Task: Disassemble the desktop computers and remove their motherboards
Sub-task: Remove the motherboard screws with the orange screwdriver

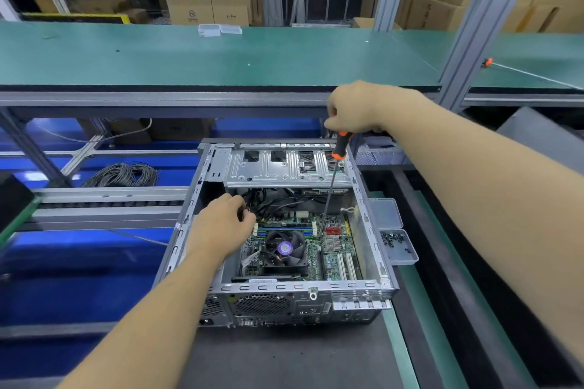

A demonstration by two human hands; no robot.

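Case (373,265), lid off, lying on bench; motherboard (335,249) sitting flat on its floor. Right hand (363,107) gripping screwdriver (333,186), shaft pointing steeply down, tip reaching board's far right area. Left hand (226,224) curling round cables (271,202), holding them leftward

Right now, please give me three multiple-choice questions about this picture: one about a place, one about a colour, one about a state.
1. Where does the small clear box of screws lie?
A. right of the case
B. on the fan
C. on the far green bench

2. What colour is the screwdriver handle?
A. blue and white
B. black and orange
C. yellow

3. What is the right hand doing?
A. resting open
B. lifting the fan
C. gripping the screwdriver

Answers:
1 A: the box of screws sits beside the case.
2 B: the screwdriver shows both colours.
3 C: the right hand is curled round it.
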